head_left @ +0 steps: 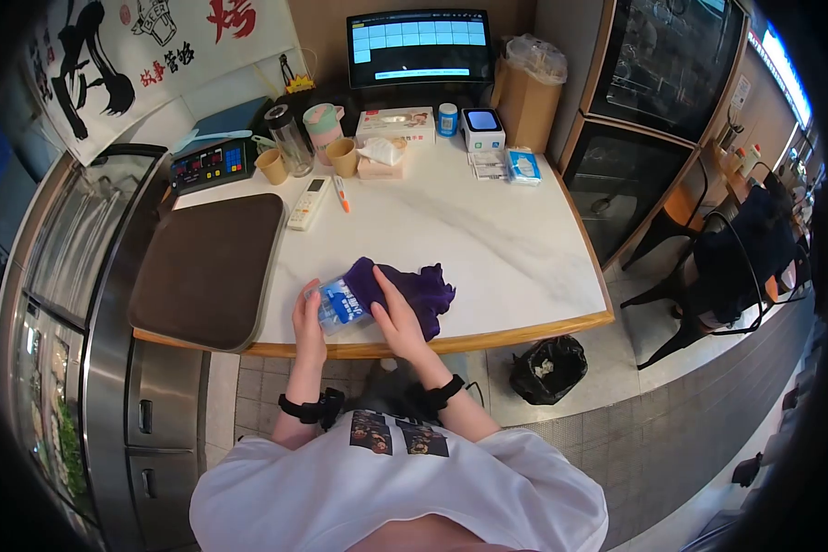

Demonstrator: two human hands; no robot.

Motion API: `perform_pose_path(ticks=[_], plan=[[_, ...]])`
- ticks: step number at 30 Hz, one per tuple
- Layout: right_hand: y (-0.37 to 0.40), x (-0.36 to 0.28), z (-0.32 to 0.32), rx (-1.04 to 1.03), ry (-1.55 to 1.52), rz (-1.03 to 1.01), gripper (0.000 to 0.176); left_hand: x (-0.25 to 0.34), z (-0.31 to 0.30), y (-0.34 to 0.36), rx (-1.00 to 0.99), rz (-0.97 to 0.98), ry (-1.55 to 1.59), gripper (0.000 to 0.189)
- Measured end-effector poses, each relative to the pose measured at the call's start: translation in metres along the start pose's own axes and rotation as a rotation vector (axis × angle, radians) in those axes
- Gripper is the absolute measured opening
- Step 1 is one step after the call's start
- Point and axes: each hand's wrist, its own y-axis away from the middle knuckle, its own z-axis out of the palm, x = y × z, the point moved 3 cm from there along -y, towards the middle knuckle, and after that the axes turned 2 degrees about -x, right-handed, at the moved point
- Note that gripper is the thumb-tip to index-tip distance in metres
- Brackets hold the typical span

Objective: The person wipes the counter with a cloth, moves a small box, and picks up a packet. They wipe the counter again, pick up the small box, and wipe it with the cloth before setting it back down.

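Note:
My left hand [308, 324] grips the left side of a small clear pack with a blue label [339, 303] near the front edge of the white marble counter [488, 239]. My right hand [397, 319] rests on the pack's right side, fingers lying over a crumpled purple cloth [414, 288] that wraps part of the pack. Both wrists wear black bands.
A dark brown mat [207, 267] lies to the left. At the back stand a remote [309, 202], an orange pen [341, 194], cups [342, 156], a tissue box [396, 124], a monitor [419, 46] and a small device [482, 129]. A black bin bag [548, 368] sits on the floor, chairs at right.

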Motion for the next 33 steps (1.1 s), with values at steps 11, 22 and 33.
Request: perform_pose_path(ticks=[11,22,33], plan=[[0.005,0.028,-0.012,-0.001,-1.255,0.375,0.052,0.033,0.048,0.022,-0.471,0.08,-0.236,0.055],[0.003,0.058,0.0,0.105,-0.742,0.319,0.038,0.018,0.031,0.013,-0.178,0.198,-0.182,0.047],[0.011,0.061,-0.027,0.196,-1.545,0.237,0.048,0.002,0.068,0.026,-0.514,0.783,-0.532,0.082]])
